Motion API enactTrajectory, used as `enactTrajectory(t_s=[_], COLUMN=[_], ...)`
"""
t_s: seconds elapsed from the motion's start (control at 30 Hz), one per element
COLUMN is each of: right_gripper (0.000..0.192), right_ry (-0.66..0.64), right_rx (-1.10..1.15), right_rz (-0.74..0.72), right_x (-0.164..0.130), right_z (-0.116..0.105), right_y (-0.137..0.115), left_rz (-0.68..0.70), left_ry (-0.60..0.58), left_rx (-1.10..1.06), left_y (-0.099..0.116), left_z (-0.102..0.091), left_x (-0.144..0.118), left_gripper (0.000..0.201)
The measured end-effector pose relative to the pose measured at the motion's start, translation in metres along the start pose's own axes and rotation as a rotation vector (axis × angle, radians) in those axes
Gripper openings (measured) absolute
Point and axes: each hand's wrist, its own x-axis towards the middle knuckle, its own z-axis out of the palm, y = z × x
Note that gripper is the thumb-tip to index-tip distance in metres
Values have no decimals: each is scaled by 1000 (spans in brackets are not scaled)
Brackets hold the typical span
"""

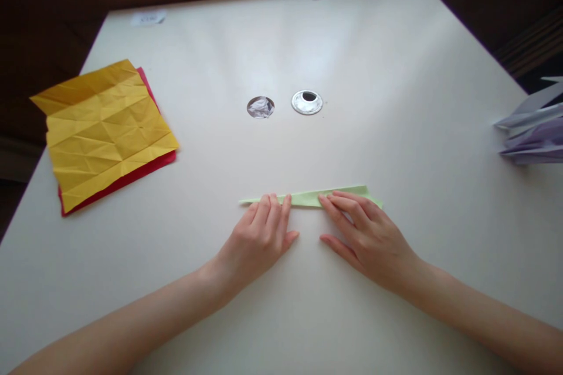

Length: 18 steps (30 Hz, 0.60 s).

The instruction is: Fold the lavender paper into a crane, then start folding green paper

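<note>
Fingers (272, 206) of both hands flat, together, on green paper strip (308, 197)

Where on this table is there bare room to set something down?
Bare patches: between the yellow creased paper and the left hand; beyond the two round holes toward the far edge; between the right hand and the lilac folded papers. Crowded: both hands press the green paper strip.

- paper strip (308, 197): pale green, plain
- table (281, 304): cream-white, plain
- creased sheet (105, 129), left of strip: yellow, grid of fold lines
- sheet beneath it (127, 179): red
- folded papers (534, 132), right of strip: pale lavender
- ring (307, 102), beyond strip: silver, dark centre
</note>
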Motion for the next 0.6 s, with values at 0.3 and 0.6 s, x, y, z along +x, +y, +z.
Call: enactTrajectory(t_s=[0.3,0.6], right_gripper=[50,55], right_ry=[-46,-111], right_rx=[56,145], right_rz=[73,-15], right_x=[2,9], right_z=[-2,3], right_y=[-6,-19], left_rz=[72,55], left_ry=[-36,-4], left_rx=[-34,-111], left_y=[7,6], left_z=[0,1], left_x=[7,3], left_gripper=[50,59])
